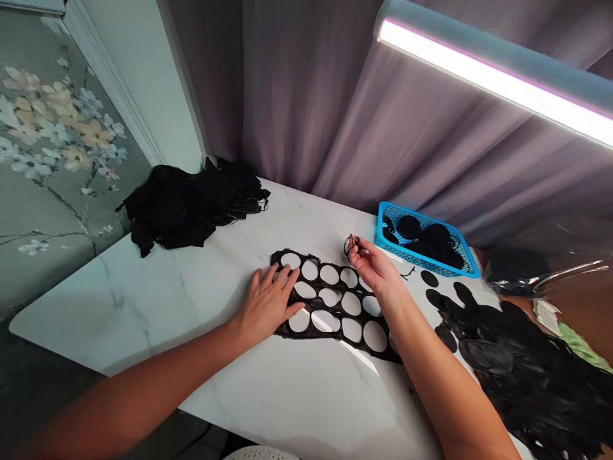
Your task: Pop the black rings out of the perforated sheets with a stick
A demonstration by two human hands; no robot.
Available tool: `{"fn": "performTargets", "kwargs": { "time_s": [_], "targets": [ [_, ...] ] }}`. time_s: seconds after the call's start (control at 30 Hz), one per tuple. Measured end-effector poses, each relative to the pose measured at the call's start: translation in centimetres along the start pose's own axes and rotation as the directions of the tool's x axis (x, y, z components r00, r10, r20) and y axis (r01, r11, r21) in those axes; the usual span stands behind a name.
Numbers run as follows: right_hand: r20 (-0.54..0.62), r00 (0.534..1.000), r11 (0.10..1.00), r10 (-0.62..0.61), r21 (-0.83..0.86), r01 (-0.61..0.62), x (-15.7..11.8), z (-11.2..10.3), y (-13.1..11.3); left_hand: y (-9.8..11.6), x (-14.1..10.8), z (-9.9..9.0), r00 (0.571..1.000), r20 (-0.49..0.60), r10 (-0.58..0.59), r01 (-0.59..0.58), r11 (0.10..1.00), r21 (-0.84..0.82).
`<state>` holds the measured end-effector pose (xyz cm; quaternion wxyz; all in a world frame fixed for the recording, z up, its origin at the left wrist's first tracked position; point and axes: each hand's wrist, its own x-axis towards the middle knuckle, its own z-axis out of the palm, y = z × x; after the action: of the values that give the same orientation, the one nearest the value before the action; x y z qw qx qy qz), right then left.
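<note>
My left hand (265, 303) lies flat with its fingers spread on a black sheet with rows of round cut-out holes (339, 313), pressing it to the table. My right hand (375, 266) pinches a small tangle of thin black cord (351, 246) between fingertips and thumb, just above the sheet's far edge. A loose black disc (430, 278) lies on the table to the right of that hand. The sheet's lower right end passes beneath my right forearm, hiding part of it.
The white marble-pattern table (119, 306) has a blue plastic basket (379, 233) of black pieces at the back and a large black heap (517, 364) at the right. Another black fabric pile (191, 207) sits at the back left. Curtains, a wall and a light bar border the table.
</note>
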<state>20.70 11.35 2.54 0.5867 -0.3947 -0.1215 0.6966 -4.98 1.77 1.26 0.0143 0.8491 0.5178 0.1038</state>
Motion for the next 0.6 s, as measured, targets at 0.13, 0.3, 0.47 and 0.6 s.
{"fn": "performTargets", "kwargs": {
  "time_s": [0.13,0.3,0.47,0.6],
  "targets": [
    [-0.096,0.994,0.995,0.051,0.089,-0.042,0.1,0.2,-0.1,-1.2,0.6,-0.7,0.998,-0.021,-0.057,0.058,0.997,0.054],
    [-0.118,0.992,0.997,0.054,0.065,-0.047,-0.4,-0.2,0.5,-1.3,0.5,-1.4,0.997,-0.05,-0.065,0.072,0.986,0.148],
    [0.041,0.999,0.972,0.006,-0.237,0.004,-1.8,-1.2,1.4,-1.0,0.5,-1.6,0.998,-0.062,0.024,-0.016,0.992,0.127],
    [0.214,0.975,0.708,-0.064,-0.678,0.196,-2.8,-1.9,1.8,-0.9,0.8,-1.6,0.995,-0.069,0.072,-0.067,0.995,0.076]
  ]
}}
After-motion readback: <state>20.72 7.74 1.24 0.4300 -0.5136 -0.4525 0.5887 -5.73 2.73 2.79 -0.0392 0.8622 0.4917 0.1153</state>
